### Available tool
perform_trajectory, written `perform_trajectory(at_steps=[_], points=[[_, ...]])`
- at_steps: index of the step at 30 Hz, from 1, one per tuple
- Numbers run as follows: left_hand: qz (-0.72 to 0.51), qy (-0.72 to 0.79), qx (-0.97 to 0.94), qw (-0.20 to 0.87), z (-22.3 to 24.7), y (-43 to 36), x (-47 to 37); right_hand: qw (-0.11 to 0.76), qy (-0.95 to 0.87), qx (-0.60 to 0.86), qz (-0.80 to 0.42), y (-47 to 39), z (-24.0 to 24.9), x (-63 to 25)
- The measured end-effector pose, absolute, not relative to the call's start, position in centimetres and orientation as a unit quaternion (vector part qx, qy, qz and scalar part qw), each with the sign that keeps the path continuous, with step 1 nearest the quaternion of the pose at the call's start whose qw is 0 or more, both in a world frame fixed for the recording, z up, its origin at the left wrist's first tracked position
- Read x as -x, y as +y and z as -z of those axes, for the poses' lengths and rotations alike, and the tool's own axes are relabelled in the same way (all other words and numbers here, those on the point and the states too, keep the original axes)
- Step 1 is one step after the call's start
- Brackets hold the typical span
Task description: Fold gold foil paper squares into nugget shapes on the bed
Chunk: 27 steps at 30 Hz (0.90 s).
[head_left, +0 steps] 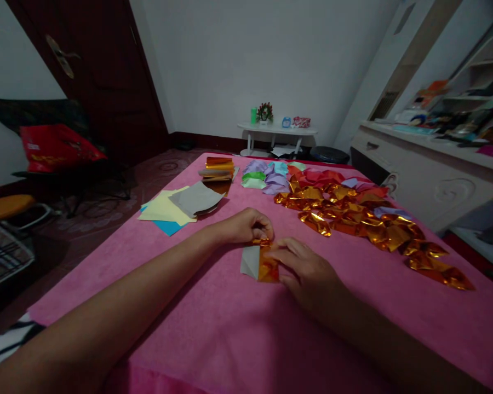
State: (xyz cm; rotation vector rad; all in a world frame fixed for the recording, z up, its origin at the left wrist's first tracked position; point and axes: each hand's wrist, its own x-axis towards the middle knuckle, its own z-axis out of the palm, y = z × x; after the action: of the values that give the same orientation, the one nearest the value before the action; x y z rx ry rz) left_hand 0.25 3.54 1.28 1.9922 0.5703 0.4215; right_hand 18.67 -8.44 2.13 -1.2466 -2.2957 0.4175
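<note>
A sheet of gold foil paper (pixel 268 267) lies partly folded on the pink-covered table, its grey backing showing on the left half and shiny gold on the right. At its top edge, the curled fingers of my left hand (pixel 248 225) pinch a narrow folded strip. My right hand (pixel 308 271) grips the sheet's right side, its fingertips on the gold part and the thumb lower down. Part of the top fold is hidden under my left fingers. To the right lie several folded gold foil pieces (pixel 349 219).
Loose grey paper (pixel 197 198), yellow paper (pixel 162 208) and a blue sheet (pixel 169 227) lie on the left, before a foil stack (pixel 218 168). Purple folded papers (pixel 276 184) and red ones (pixel 318 177) sit farther back. A dresser (pixel 431 164) stands at the right.
</note>
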Motion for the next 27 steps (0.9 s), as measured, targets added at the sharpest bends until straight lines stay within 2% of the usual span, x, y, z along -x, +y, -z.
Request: perform_trajectory(at_steps=[3,7,13,17,21,27], points=[[-0.206,0.233,-0.839,0.446,-0.7,3.6,-0.2,0.257,-0.861,0.405,-0.167,-7.8,-1.0,-18.7],[-0.25,0.235,-0.885,0.314,-0.5,3.3,0.0,0.279,-0.854,0.383,-0.214,-7.2,0.0,-19.1],[-0.209,0.253,-0.923,0.201,-1.3,1.2,0.5,0.264,-0.834,0.393,-0.284,-6.2,-1.0,-18.7],[-0.198,0.247,-0.925,0.211,-1.8,-0.5,1.6,0.25,-0.806,0.448,-0.294,-5.6,-1.3,-17.9],[-0.215,0.246,-0.911,0.252,-1.7,-2.0,2.7,0.231,-0.792,0.505,-0.254,-5.8,-1.0,-17.3],[-0.203,0.217,-0.893,0.339,-1.5,-1.6,4.6,0.234,-0.793,0.504,-0.249,-6.4,-0.8,-17.0]])
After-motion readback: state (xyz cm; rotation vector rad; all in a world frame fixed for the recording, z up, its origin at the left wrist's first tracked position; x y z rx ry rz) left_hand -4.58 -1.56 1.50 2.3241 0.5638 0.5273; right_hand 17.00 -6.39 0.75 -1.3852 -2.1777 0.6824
